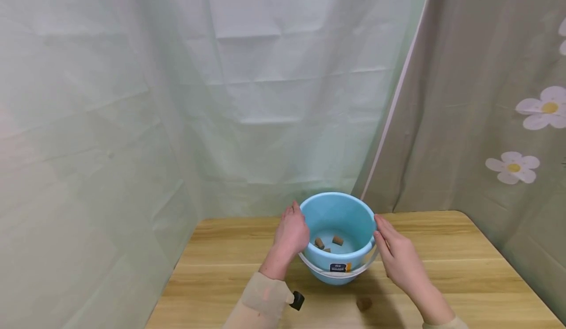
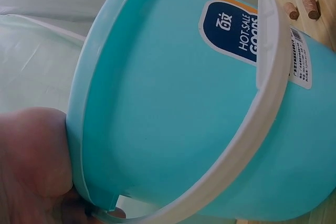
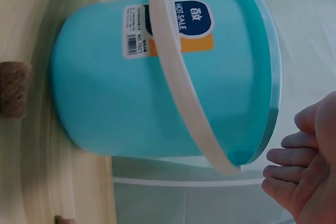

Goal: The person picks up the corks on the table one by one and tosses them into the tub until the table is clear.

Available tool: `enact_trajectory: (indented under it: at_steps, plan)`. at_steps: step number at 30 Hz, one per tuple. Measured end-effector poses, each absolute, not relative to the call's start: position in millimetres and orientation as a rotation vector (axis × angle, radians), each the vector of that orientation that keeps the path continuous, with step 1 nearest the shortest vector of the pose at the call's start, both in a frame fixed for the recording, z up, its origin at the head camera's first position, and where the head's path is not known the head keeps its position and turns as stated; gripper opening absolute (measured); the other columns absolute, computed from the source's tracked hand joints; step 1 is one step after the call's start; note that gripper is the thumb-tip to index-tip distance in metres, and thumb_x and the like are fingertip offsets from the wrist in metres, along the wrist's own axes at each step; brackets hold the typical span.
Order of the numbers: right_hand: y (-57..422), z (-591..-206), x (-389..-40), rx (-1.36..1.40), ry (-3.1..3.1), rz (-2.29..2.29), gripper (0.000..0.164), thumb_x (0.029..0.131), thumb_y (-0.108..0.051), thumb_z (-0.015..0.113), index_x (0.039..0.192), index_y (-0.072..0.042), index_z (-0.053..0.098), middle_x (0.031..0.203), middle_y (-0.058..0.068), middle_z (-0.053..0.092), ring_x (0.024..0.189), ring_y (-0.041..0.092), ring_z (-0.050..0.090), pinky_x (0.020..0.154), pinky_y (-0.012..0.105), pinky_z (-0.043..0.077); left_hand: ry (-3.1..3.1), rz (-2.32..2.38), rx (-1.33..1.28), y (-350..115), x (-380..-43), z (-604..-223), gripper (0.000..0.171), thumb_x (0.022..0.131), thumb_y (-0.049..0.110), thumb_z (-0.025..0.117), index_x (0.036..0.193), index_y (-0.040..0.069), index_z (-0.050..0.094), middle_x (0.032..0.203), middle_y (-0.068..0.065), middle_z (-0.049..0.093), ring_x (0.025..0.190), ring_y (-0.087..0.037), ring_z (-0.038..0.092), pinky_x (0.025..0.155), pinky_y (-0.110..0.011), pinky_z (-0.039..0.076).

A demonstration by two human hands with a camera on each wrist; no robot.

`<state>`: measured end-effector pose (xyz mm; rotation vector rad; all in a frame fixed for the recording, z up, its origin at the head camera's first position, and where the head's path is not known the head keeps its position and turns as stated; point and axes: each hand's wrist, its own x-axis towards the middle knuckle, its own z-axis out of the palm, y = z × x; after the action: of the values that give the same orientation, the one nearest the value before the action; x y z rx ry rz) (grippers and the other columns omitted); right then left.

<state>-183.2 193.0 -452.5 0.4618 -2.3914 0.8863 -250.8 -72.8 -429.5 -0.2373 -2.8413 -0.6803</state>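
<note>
A light blue plastic bucket (image 1: 340, 266) with a white handle (image 2: 247, 121) hanging down its near side stands on the table, a dark label (image 3: 195, 18) on its wall. Several brown corks (image 1: 338, 240) lie on its bottom. At the left side of the rim my left hand (image 1: 293, 231) grips the bucket, its fingertips under the rim by the handle's joint in the left wrist view. My right hand (image 3: 310, 156) is beside the opposite rim, fingers nearly straight, with a small gap to the bucket in the right wrist view.
Loose corks lie on the wooden table (image 1: 234, 250) in front of the bucket, one cork (image 1: 364, 303) close to its right front and another cork (image 3: 64, 220) at the frame edge. Pale curtains (image 1: 283, 98) hang behind the table. A small black device (image 1: 297, 300) is on my left wrist.
</note>
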Motion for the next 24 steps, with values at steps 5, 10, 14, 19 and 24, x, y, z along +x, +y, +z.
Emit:
enact_trajectory:
  at_steps: [5, 10, 14, 19, 24]
  plan:
    - [201.5, -457.6, -179.1, 0.414, -2.385, 0.913, 0.043, 0.112, -0.015, 0.057, 0.149, 0.008, 0.057, 0.15, 0.027, 0.058, 0.136, 0.047, 0.057, 0.103, 0.065, 0.047, -2.842, -0.694, -0.212, -72.3, -250.7, -431.2, 0.053, 0.112, 0.01, 0.044, 0.154, -0.021, 0.036, 0.152, -0.035, 0.051, 0.147, -0.045, 0.047, 0.123, -0.052, 0.038]
    - [211.7, -461.7, -176.2, 0.377, -2.389, 0.923, 0.043, 0.113, -0.016, 0.056, 0.149, 0.007, 0.058, 0.149, 0.029, 0.058, 0.132, 0.05, 0.06, 0.103, 0.066, 0.048, -2.832, -0.678, -0.209, -71.8, -251.0, -431.3, 0.053, 0.112, 0.01, 0.044, 0.153, -0.022, 0.036, 0.15, -0.036, 0.053, 0.145, -0.044, 0.049, 0.123, -0.052, 0.038]
    - [220.9, -464.1, -173.9, 0.351, -2.4, 0.915, 0.044, 0.114, -0.019, 0.054, 0.149, 0.008, 0.057, 0.149, 0.03, 0.057, 0.133, 0.051, 0.059, 0.104, 0.064, 0.047, -2.821, -0.698, -0.206, -71.9, -251.0, -430.7, 0.053, 0.112, 0.01, 0.045, 0.153, -0.022, 0.036, 0.149, -0.036, 0.054, 0.144, -0.045, 0.05, 0.122, -0.052, 0.039]
    - [234.8, -469.0, -171.1, 0.318, -2.411, 0.886, 0.045, 0.114, -0.019, 0.054, 0.15, 0.007, 0.056, 0.149, 0.031, 0.056, 0.132, 0.054, 0.058, 0.108, 0.058, 0.047, -2.816, -0.709, -0.213, -71.7, -250.6, -429.7, 0.052, 0.111, 0.009, 0.045, 0.153, -0.022, 0.037, 0.149, -0.037, 0.054, 0.145, -0.046, 0.049, 0.123, -0.053, 0.038]
    - [246.8, -469.4, -167.5, 0.273, -2.449, 0.885, 0.047, 0.116, -0.021, 0.05, 0.152, 0.008, 0.053, 0.149, 0.034, 0.053, 0.131, 0.058, 0.055, 0.099, 0.072, 0.047, -2.816, -0.7, -0.225, -71.6, -251.5, -429.9, 0.052, 0.111, 0.007, 0.045, 0.152, -0.023, 0.037, 0.148, -0.037, 0.054, 0.144, -0.047, 0.049, 0.123, -0.053, 0.038]
